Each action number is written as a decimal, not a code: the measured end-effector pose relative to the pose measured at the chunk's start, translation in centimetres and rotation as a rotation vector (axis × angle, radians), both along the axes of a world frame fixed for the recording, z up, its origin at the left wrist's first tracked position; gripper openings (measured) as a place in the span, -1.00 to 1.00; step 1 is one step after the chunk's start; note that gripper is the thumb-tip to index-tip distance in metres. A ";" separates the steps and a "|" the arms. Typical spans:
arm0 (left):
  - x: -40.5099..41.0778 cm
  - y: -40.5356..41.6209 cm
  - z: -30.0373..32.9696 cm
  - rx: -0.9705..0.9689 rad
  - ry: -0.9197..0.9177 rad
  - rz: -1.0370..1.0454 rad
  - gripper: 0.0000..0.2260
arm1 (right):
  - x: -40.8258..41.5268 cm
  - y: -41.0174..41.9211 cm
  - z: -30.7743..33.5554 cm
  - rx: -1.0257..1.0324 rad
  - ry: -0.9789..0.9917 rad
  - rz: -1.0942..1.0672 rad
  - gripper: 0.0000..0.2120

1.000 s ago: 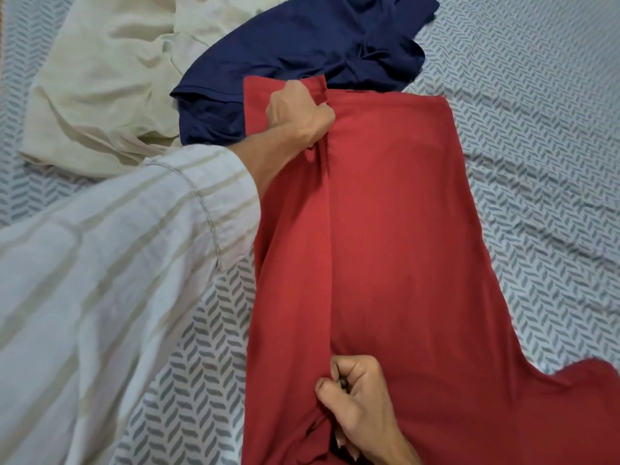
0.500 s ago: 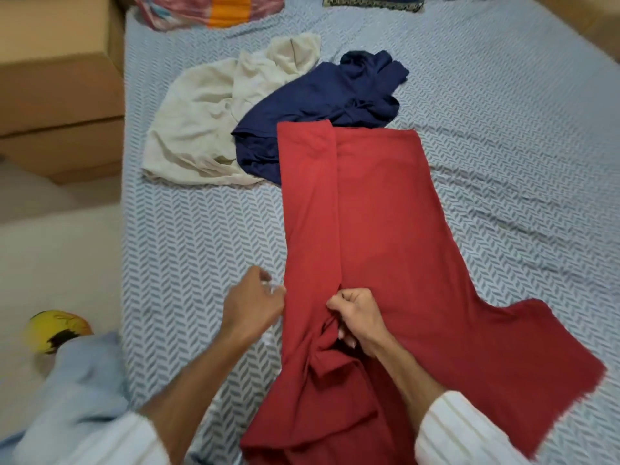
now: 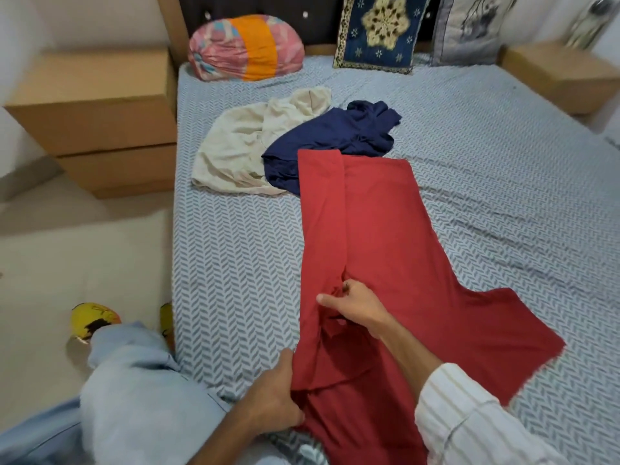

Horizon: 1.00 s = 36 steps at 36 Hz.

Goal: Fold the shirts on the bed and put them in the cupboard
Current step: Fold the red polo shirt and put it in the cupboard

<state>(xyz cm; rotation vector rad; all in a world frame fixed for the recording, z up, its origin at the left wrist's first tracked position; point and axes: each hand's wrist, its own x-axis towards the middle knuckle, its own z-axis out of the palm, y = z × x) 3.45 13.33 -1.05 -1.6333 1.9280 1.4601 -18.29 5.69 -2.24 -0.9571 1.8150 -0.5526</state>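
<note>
Red shirt [image 3: 385, 229] spread lengthwise on bed [image 3: 503, 162], long axis running away from body toward headboard, left side already folded inward, right sleeve splayed out flat to the right. Right hand [image 3: 355, 305] pinching cloth at the fold's near end, left hand [image 3: 271, 397] gripping the near left edge by the collar end. Judged nearer the unfolded sleeve: right hand; blue shirt [image 3: 328, 139] and cream shirt [image 3: 235, 152] crumpled beyond, unfolded.

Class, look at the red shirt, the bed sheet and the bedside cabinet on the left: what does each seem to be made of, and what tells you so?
Red shirt: soft matte cloth, perhaps cotton knit; it drapes and creases. Bed sheet: thin printed fabric with a grey herringbone pattern and wrinkles. Bedside cabinet: smooth tan board, probably laminate or veneered wood; flat faces, sharp edges.
</note>
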 end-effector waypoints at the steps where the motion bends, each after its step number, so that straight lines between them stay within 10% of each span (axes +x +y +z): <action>1: -0.1 0.5 0.2 -0.047 0.021 0.004 -0.40 | 0.2 0.1 0.1 0.000 0.041 0.015 -0.70; 17: -3.6 4.1 1.7 -0.569 -0.091 -0.474 -0.22 | -3.9 1.8 1.4 -0.008 0.155 -0.216 -0.84; 30: -4.3 3.9 1.2 -0.274 -0.077 -0.479 -0.37 | -6.0 2.4 -1.1 0.125 0.138 -0.192 -0.84; 36: -4.3 3.9 0.6 -0.267 -0.070 -0.503 -0.37 | -7.4 3.3 -0.1 0.177 0.064 -0.060 -0.51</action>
